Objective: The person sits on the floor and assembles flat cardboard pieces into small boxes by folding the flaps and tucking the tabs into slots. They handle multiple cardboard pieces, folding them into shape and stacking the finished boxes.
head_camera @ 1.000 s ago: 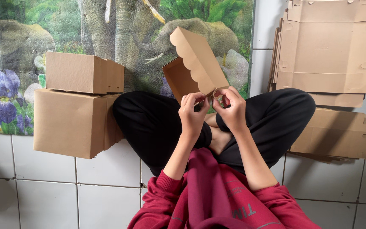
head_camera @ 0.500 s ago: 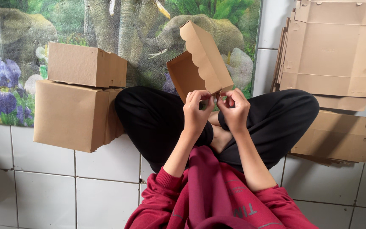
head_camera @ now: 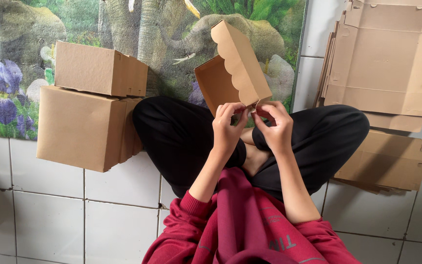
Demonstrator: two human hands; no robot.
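White tile floor (head_camera: 50,220), painted elephant mural (head_camera: 172,44) at 12 o'clock; you sit cross-legged, black trousers (head_camera: 172,132), red top. Both hands raised over your lap at frame ctr. Left hand (head_camera: 228,129) and right hand (head_camera: 274,128) nearly touching, fingers curled tight, tips pinched on lower corner of half-formed cardboard box (head_camera: 233,66), which tilts up toward 12 w/ scalloped flap edge facing you. Judgement: box is light, thin corrugated board, stiff along panels but creases and tears easily at tabs; dry, not slippery. Best hold looks like corner folds and flap edges, not mid-panel. Two finished boxes (head_camera: 89,117) stacked at 9 o'clock, just beside your left knee. Flat blanks (head_camera: 387,63) leaning at 2 o'clock, more flat blanks (head_camera: 384,161) on floor at 3, touching right knee. Open room: bare tile at 7–8 o'clock; sides crowded, so swing space for box is mostly upward.
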